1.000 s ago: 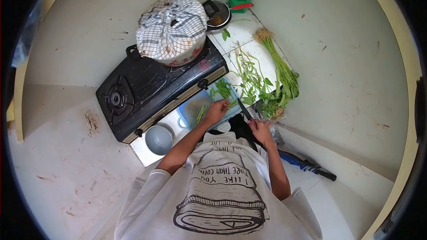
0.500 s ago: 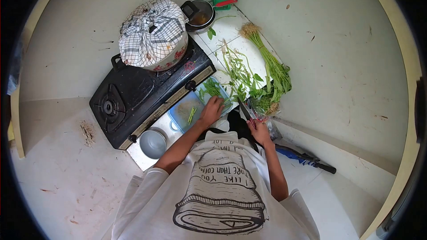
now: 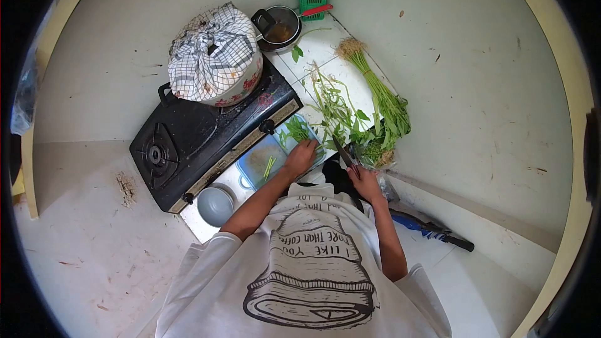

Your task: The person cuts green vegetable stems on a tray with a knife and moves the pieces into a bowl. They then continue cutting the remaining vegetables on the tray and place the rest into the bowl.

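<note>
My left hand point(image 3: 302, 157) is closed over leafy green stems point(image 3: 295, 130) on the blue cutting board point(image 3: 253, 161). Leaves stick out past its fingertips. To the right of the board, my right hand point(image 3: 365, 184) grips a knife point(image 3: 343, 151), its blade pointing up and away from me, apart from my left hand. A few short cut stems point(image 3: 269, 167) lie on the board. Just beyond the knife are loose greens point(image 3: 335, 100) and a large rooted bunch of greens point(image 3: 379, 87) on the white tiles.
A black gas stove point(image 3: 206, 131) stands left of the board, bearing a cloth-covered pot point(image 3: 241, 91). A grey bowl point(image 3: 215, 206) sits at the near left. At the back are a pan with a strainer point(image 3: 282, 28) and a green utensil basket point(image 3: 313, 5). Walls bound the corner.
The view has shifted slightly. Both hands stay in nearly the same places, the left on the greens and the right around the knife.
</note>
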`<state>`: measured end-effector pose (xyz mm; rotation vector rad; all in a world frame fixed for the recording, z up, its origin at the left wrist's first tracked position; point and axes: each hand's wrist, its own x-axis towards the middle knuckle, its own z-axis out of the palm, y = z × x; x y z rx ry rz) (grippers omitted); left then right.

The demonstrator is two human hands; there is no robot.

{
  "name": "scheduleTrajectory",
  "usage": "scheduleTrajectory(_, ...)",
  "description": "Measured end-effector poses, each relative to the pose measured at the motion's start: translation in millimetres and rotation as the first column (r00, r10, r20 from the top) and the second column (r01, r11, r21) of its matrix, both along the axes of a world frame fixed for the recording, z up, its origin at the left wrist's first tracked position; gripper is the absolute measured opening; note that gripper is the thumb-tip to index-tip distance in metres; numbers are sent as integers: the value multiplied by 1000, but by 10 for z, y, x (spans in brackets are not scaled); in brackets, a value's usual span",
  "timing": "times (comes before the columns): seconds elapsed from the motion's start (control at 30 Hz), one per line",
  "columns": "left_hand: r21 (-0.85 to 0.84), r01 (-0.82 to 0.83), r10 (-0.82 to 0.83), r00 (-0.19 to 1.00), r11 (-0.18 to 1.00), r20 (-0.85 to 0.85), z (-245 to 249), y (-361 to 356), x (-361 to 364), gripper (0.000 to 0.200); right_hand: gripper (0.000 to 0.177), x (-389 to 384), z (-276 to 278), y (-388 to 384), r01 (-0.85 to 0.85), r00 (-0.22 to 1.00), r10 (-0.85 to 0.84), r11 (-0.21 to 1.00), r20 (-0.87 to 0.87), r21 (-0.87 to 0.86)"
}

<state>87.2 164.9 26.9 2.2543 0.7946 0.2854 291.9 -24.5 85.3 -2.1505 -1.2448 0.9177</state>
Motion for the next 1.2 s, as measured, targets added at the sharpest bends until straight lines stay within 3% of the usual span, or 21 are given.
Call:
scheduleTrajectory(0.1, -180, -43, 46, 999, 983, 16, -22, 105, -20, 23, 48, 30, -20, 8, -5, 1000, 5, 1000, 19, 20)
scheduleTrajectory(0.2, -516, -199, 262, 964, 833, 52, -55, 191, -105, 18, 48, 64, 38, 36, 0, 1000, 0, 999, -13, -35)
scheduleTrajectory(0.23, -710, -219, 355, 934, 669, 46, -46, 244, -138, 19, 48, 68, 9, 32, 11, 1000, -12, 999, -15, -42)
scheduleTrajectory(0.3, -957, -179, 517, 855, 228, -37, 24, 359, -209, 22, 48, 75, -28, 41, 31, 999, -32, 998, -20, -55)
scheduleTrajectory(0.4, -979, -114, 505, 863, 167, -14, 188, 441, -353, 19, 47, 86, -2, 84, 26, 998, -29, 998, -47, -62)
scheduleTrajectory(0.5, -984, -64, 483, 875, 167, 25, 248, 462, -456, 23, 46, 73, 37, 139, 26, 997, -31, 996, -65, -86)
scheduleTrajectory(0.7, -959, -180, 518, 854, 218, -43, 289, 452, -602, 20, 44, 42, 86, 230, -25, 996, 24, 1000, -83, -8)
scheduleTrajectory(0.8, -920, -243, 518, 854, 308, -52, 279, 475, -798, 20, 43, 0, 82, 272, -69, 997, 70, 997, -25, 39)
scheduleTrajectory(0.9, -809, -244, 470, 882, 535, 45, 237, 474, -1075, 18, 43, -54, 186, 328, -122, 991, 123, 992, -45, 15)
scheduleTrajectory(1.07, -433, -427, 438, 895, 794, -80, 197, 330, -1549, 15, 44, -175, 25, 402, -255, 963, 251, 967, -92, -29)
scheduleTrajectory(1.1, -325, -446, 432, 894, 834, -118, 224, 283, -1633, 15, 45, -208, 24, 445, -286, 955, 282, 958, -96, -34)
scheduleTrajectory(1.2, -293, -522, 504, 852, 801, -140, 213, 151, -1761, 17, 45, -348, 19, 551, -345, 932, 343, 939, -121, 4)
